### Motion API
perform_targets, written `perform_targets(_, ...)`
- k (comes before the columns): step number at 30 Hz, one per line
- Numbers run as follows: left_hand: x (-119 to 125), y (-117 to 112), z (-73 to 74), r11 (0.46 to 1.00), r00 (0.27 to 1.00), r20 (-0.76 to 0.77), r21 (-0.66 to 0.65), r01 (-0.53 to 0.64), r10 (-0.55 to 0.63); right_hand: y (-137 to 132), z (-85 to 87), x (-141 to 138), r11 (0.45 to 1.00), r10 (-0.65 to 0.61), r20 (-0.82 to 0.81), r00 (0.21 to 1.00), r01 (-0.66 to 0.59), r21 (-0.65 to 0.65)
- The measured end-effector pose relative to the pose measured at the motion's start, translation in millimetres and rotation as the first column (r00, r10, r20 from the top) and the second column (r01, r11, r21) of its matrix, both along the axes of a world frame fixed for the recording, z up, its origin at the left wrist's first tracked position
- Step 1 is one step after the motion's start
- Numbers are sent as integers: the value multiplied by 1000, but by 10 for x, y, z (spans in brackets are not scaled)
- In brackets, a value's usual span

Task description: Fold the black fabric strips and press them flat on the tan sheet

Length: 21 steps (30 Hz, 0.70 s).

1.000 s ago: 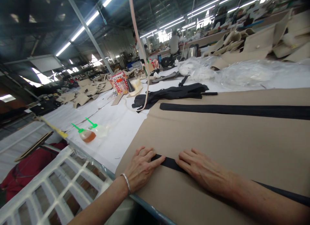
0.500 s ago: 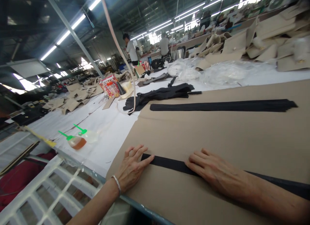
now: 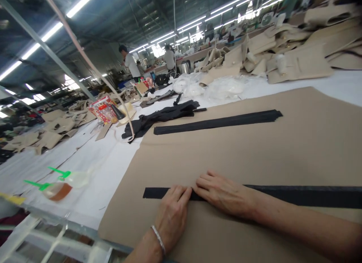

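A long black fabric strip (image 3: 313, 197) lies across the beige sheet (image 3: 215, 153), its near left end showing past my fingers. My left hand (image 3: 173, 210), with a silver bracelet at the wrist, has its fingers closed down on the strip a short way in from that end. Close beside it on the right, my right hand (image 3: 222, 193) pinches the same strip, thumb and fingertips pressed together. Part of the strip is hidden under my right hand and forearm. Farther back on the sheet rests a stack of black strips (image 3: 217, 122).
A heap of black fabric (image 3: 166, 116) sits at the sheet's back left corner. Two green-spouted squeeze bottles (image 3: 58, 190) lie on the white table surface (image 3: 93, 187). A pale hose (image 3: 98, 76) hangs down to the table. Beige pieces (image 3: 299, 61) pile up at back right; people stand far behind.
My left hand has slid right from the strip's end, closing its fingers, and now sits beside my right hand. The view has turned to the right.
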State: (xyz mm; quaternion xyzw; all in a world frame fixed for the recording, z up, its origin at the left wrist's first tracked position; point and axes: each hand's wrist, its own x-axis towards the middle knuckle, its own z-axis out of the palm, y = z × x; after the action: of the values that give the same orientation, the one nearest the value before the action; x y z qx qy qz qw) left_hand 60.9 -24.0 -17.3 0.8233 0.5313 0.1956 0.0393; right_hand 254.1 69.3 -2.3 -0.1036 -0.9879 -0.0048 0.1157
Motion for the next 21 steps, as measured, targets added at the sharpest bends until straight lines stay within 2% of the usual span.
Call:
perform_targets(9, -63, -69, -34, 999, 987, -162, 24, 24, -19, 8, 5, 491, 999, -34, 22, 999, 34, -30)
perform_targets(15, -63, -62, -28, 1000, 977, -213, 6, 21, -19, -3, 37, 766, 995, -64, 2, 998, 64, -83)
perform_targets(21, -56, -43, -3, 999, 971, -238, 31, 33, -25, -16, 58, 1040, 994, -86, -12, 996, 85, -76)
